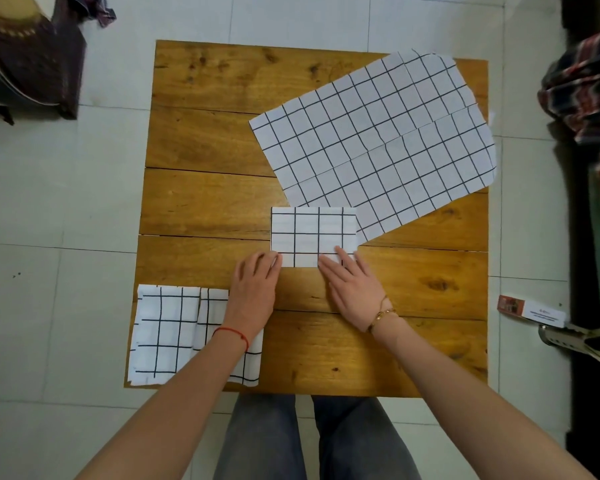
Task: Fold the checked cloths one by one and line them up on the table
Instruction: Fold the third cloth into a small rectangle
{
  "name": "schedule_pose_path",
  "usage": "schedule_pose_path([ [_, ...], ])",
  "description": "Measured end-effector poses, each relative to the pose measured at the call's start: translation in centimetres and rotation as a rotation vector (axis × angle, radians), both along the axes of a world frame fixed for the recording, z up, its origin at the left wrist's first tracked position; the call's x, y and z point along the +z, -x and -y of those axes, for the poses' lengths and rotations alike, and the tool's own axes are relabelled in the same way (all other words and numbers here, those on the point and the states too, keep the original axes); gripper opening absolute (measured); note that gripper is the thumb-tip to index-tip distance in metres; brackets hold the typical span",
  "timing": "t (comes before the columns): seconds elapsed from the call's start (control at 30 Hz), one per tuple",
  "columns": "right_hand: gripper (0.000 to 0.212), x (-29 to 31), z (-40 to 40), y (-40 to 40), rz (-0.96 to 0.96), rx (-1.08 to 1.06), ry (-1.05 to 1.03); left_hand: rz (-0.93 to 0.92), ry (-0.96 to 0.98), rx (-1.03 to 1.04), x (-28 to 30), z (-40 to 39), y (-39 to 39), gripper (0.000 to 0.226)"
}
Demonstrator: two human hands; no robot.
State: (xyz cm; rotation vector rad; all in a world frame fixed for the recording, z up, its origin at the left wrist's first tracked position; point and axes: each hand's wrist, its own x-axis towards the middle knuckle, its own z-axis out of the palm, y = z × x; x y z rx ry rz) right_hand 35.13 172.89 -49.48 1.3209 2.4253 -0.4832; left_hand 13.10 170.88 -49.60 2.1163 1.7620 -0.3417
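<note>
I see a small folded white cloth with a thin black grid (313,235) lying flat and rectangular at the middle of the plank-built, knotty wooden tabletop (208,202). My left hand (255,289) touches its near left corner with fingers loosely curled; whether that grip pinches the fabric I cannot tell. My right hand (352,285) lies spread, straight fingers pressing the near right corner. A large unfolded checked cloth (378,133), lightly creased, lies skewed at the far right, its corner tucked under the folded one. Two folded checked cloths (174,334) sit side by side at the near left edge. A small printed box (530,308) lies on the tiled floor; its writing is unreadable
</note>
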Motion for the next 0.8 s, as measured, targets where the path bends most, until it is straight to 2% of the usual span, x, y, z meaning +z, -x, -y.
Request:
schedule_pose_path([
  [0.23,0.048,0.6,-0.1,-4.8,-0.109,-0.081,-0.065,0.023,0.026,0.037,-0.1,0.2,-0.3,0.064],
  [0.33,0.041,0.8,-2.3,-3.3,-0.254,-0.215,-0.122,0.107,-0.048,0.141,0.2,-0.2,-0.4,0.048],
  [0.43,0.029,1.2,-6.1,-1.2,-0.323,-0.392,-0.186,0.159,-0.123,0.336,0.3,-1.3,-0.7,0.029],
  [0.57,0.022,1.4,-11.3,1.5,-0.286,-0.459,-0.123,0.186,-0.048,0.622,0.2,-3.0,-1.5,0.028],
  [0.8,0.019,-0.1,-13.8,3.6,-0.165,-0.32,-0.036,0.233,0.014,0.801,-0.2,-4.5,-2.9,0.028],
])
